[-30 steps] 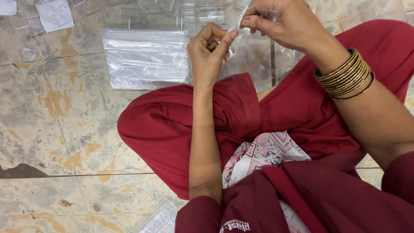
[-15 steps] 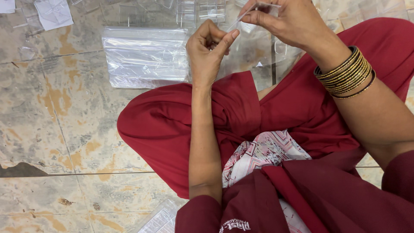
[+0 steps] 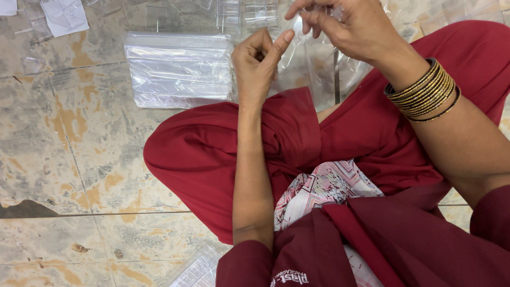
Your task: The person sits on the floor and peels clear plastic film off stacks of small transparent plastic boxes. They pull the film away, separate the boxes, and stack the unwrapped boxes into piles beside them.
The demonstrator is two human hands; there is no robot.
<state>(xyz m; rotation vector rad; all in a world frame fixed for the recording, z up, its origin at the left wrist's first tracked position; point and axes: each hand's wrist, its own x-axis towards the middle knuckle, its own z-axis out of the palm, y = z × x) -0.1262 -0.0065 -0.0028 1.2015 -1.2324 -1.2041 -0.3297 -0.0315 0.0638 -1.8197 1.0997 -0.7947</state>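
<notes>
My left hand (image 3: 258, 65) is raised over my red-clad knee (image 3: 212, 154), fingers curled into the palm and thumb pointing up; I see nothing in it. My right hand (image 3: 345, 29) is higher and to the right, at the top edge of the view. Its fingertips pinch a small clear plastic piece (image 3: 325, 8), which is partly cut off by the frame. The two hands are apart. Gold bangles (image 3: 425, 90) sit on my right wrist.
A stack of clear plastic bags (image 3: 178, 69) lies on the tiled floor (image 3: 69, 159) left of my left hand. Small clear plastic boxes (image 3: 239, 13) and a white sheet (image 3: 66, 16) lie beyond it. A clear tray (image 3: 196, 271) shows at the bottom edge.
The hands were pinched together on the small clear piece. My right hand has lifted up and away to the right with it, and my left hand has let go and curled shut.
</notes>
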